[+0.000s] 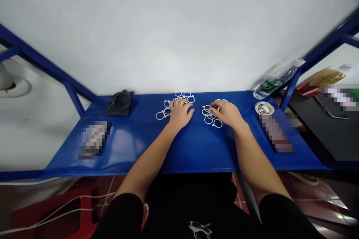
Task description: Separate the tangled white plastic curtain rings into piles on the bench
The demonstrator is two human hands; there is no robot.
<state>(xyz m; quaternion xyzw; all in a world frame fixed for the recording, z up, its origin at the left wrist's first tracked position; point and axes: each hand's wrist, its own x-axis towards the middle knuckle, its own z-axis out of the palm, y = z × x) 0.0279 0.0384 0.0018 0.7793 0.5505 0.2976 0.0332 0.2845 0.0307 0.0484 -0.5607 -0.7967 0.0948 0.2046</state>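
White rings with a small tab each, like curtain rings, lie in two loose groups on the blue table (pixel 196 149). Over the left group of rings (pixel 160 115) rests my left hand (pixel 181 113), palm down with its fingers spread. Several rings stick out around its fingertips, and some are hidden under it. My right hand (pixel 228 114) is at the right group of rings (pixel 217 123), thumb and forefinger apart beside the nearest ones. Its other fingers are partly hidden, as are the rings behind them. A strip of bare table separates the two groups.
A crumpled black plastic bag (pixel 119 103) and a blurred-out flat object (pixel 94 139) lie on the left. At the right stand a water bottle (pixel 270 84), leaning, a white coil (pixel 264 108) and another blurred-out object (pixel 276 133). Blue frame bars (pixel 293 87) flank the table; a white wall backs it.
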